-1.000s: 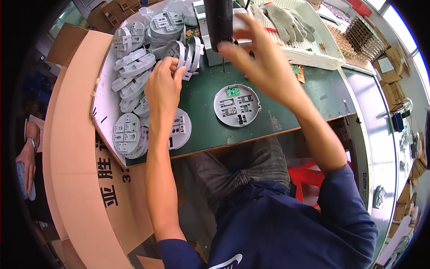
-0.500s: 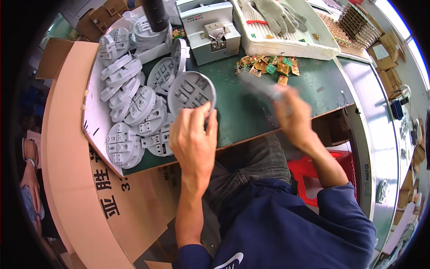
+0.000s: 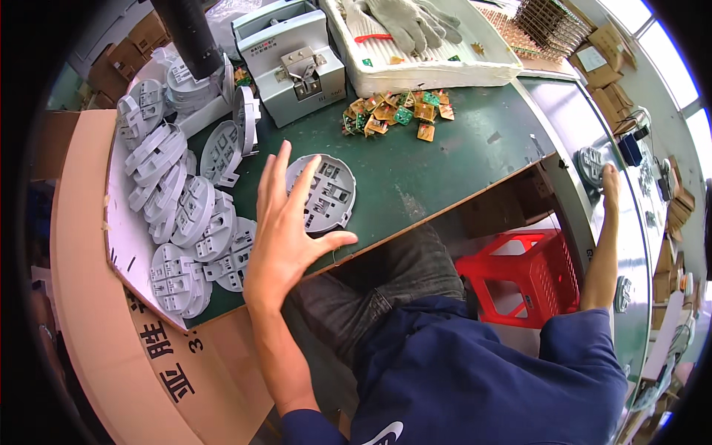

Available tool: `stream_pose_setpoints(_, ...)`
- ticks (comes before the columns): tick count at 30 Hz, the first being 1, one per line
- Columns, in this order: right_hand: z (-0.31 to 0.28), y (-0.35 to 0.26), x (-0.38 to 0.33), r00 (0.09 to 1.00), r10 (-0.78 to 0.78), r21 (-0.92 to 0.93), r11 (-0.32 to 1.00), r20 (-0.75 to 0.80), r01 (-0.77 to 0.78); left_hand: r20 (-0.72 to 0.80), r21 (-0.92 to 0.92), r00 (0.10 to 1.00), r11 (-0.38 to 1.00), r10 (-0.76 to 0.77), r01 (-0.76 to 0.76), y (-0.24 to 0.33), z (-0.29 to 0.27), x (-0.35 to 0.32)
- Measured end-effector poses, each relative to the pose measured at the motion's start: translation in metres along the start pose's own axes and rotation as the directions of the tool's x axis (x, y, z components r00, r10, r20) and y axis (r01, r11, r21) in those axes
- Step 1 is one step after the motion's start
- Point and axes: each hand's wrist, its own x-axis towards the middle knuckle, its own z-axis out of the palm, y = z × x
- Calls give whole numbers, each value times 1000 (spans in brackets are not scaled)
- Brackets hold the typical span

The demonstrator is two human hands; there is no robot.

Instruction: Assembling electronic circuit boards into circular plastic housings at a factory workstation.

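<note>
My left hand (image 3: 285, 230) hovers flat and open over the green mat (image 3: 445, 163), fingers spread. Its fingertips reach the left edge of a round grey plastic base (image 3: 326, 194) that lies on the mat. My right arm stretches far to the right. There my right hand (image 3: 610, 179) touches another round grey part (image 3: 590, 165) on the steel surface (image 3: 564, 111). Whether its fingers grip that part is too small to tell.
Many more grey round bases (image 3: 185, 208) are heaped at the left against a cardboard box (image 3: 89, 297). A grey feeder machine (image 3: 293, 63), a pile of small circuit boards (image 3: 393, 113) and a white foam tray (image 3: 475, 70) with gloves stand at the back. A red stool (image 3: 526, 278) sits under the table.
My left hand has let go of the round base, which now lies on the mat, and has opened. My right arm has swung from above the table out to the far right.
</note>
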Motion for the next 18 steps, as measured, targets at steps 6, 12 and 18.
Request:
stream_pose_setpoints(6,45,-180,-136,855,-511,52,855,-82,516,-39,67,997,995,-73,76,0,30,-2)
stream_pose_setpoints(12,110,-346,-323,615,-759,63,639,213,767,-286,215,952,961,-107,172,21,63,-14)
stream_pose_setpoints(18,140,-368,-323,623,-763,28,636,172,772,-567,-37,824,999,-2,-23,24,58,-31)
